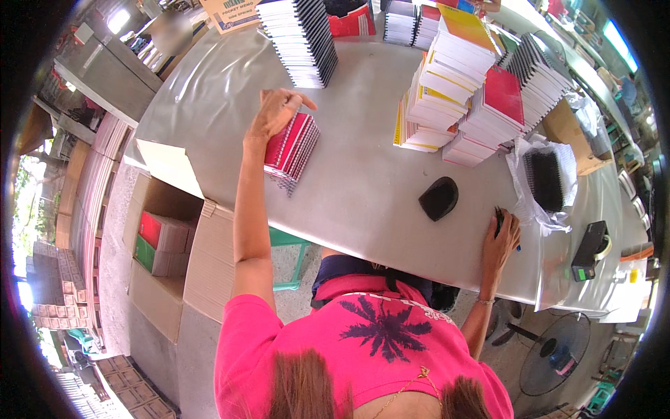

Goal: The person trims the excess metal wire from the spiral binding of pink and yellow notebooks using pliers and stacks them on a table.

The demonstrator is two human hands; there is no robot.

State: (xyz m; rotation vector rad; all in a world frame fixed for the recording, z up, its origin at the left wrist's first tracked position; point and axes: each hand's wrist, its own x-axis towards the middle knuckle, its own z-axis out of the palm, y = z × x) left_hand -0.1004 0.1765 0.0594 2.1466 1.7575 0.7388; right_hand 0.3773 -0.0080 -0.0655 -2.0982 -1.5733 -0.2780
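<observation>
A short stack of red spiral-bound notebooks [293, 148] lies near the left part of the table. My left hand [279, 112] rests at its far end, with some fingers bent and one stretched to the right; I see nothing gripped in it. Over at the right, my right hand [498, 241] is closed around a small dark pliers-like tool [499, 221], low over the tabletop. Part of the tool is hidden by the fingers. Between the hands, nearer the right one, lies a black rounded flat piece [439, 198].
Tall notebook stacks stand at the back left [300, 49] and right [453, 63]. Black coils [544, 181] sit in white plastic. A tape dispenser [591, 251] is at the right edge. An open carton [157, 297] holds notebooks below left; a fan [555, 353] stands below right.
</observation>
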